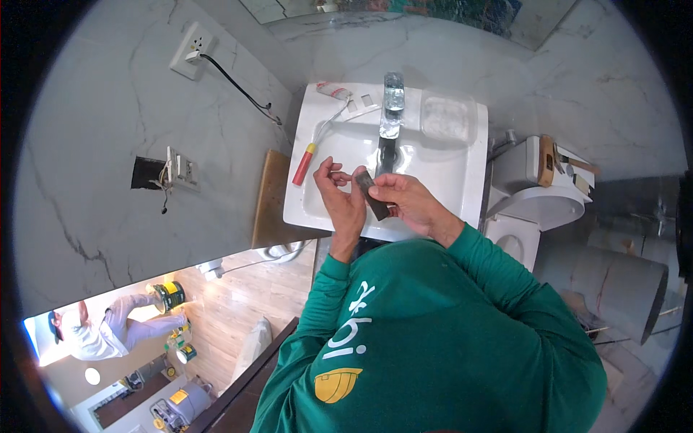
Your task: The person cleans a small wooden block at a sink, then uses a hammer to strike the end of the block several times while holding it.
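My right hand (410,198) grips a dark, flat rectangular block (371,195) between thumb and fingers, over the near side of the white sink (440,189). Its exact kind I cannot make out. Beside it, my left hand (341,198) has its fingers apart and loosely bent, the thumb side close to or touching the block's upper end. A paint roller (305,162) with a red and yellow handle lies along the sink's left rim. Behind the hands stands a chrome faucet (391,108), with a dark part below its spout.
To the right is a toilet (516,224) with a wooden-handled brush (546,160) on its tank. On the left wall, a switch plate (182,169) hangs by wires near an open box hole, below an outlet (193,50) with a black cord. A person (108,332) sits beyond, near paint buckets (170,296).
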{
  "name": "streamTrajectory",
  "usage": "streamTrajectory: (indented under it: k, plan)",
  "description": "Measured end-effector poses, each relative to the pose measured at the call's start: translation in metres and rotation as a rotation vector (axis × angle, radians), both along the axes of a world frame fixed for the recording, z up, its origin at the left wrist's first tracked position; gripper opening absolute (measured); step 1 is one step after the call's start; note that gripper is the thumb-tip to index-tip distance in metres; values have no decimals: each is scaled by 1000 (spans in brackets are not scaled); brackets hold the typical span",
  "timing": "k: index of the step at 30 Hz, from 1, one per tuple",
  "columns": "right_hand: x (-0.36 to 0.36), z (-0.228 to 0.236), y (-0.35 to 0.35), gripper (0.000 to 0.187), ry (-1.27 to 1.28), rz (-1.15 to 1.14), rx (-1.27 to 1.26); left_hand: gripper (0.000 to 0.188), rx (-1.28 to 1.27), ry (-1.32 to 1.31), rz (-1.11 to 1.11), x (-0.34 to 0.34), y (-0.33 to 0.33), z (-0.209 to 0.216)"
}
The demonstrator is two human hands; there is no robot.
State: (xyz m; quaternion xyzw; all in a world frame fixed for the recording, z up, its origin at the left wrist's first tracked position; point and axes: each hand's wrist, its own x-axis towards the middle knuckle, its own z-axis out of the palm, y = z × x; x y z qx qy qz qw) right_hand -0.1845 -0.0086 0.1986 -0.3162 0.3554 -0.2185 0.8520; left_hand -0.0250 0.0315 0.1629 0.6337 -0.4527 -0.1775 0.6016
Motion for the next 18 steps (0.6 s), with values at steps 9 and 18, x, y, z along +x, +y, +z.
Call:
streamTrajectory:
  k: [9, 18]
  plan:
    - [-2, 1, -2, 19, -19, -97, 33, 65, 28, 5, 22, 0, -1, -1]
    - [-5, -10, -1, 20, 1, -18, 22, 63, 11, -25, 16, 0, -2, 0]
